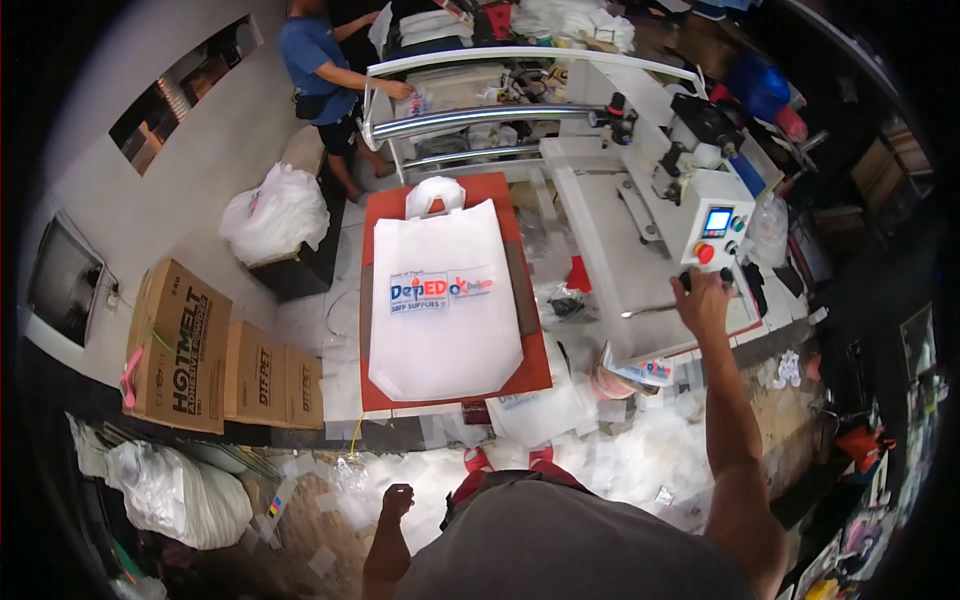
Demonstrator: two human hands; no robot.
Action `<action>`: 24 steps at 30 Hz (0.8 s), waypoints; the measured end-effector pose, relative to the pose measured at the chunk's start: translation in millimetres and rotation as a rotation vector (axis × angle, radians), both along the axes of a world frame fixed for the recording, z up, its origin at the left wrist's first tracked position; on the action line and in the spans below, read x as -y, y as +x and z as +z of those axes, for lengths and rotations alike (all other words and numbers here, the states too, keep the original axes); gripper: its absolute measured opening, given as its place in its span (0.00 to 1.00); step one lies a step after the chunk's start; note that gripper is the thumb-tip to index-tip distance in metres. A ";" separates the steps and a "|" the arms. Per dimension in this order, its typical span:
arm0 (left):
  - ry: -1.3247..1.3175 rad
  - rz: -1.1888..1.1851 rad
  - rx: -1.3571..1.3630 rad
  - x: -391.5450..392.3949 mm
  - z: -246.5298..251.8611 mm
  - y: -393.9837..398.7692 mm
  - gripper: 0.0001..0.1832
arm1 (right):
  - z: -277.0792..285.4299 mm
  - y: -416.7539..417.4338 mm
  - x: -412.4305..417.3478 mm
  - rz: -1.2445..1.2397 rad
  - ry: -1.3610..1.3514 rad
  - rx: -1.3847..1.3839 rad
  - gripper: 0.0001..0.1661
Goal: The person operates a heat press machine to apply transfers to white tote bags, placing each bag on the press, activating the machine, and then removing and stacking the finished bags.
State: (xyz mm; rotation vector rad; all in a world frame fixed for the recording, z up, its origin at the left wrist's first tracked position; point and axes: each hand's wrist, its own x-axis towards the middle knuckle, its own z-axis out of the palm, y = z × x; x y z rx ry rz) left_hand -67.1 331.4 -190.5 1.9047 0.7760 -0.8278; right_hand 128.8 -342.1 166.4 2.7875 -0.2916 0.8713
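A white fabric tote bag (446, 345) with a printed blue and red design lies flat on the red platen (532, 360) of a heat press, its handles towards the far edge. To the right, my right hand (705, 304) is on a black knob or handle at the press, just below the control box (712, 217) with its lit display and red button; the hand's grip is partly hidden. My left hand (398, 498) hangs low near my body, away from the bag, with its fingers curled. Whether it holds anything is too small to tell.
Cardboard boxes (176, 345) stand at the left, with a pile of white bags (277, 210) beyond them. Chrome rails (487, 124) and a white frame cross behind the platen. Another person (315, 67) stands at the far left. Scraps of film (637, 457) litter the floor.
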 end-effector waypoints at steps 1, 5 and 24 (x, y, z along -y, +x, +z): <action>0.012 -0.011 0.017 7.3 1.4 -2.3 0.12 | 6.5 -1.6 -10.6 0.054 0.036 -0.033 0.19; -0.086 0.188 0.089 47.0 3.8 -15.1 0.09 | 19.9 3.2 -44.6 0.381 0.355 -0.082 0.14; -0.066 0.455 -0.103 166.2 -31.0 -251.2 0.07 | 9.5 34.5 -201.9 1.152 0.361 -0.100 0.16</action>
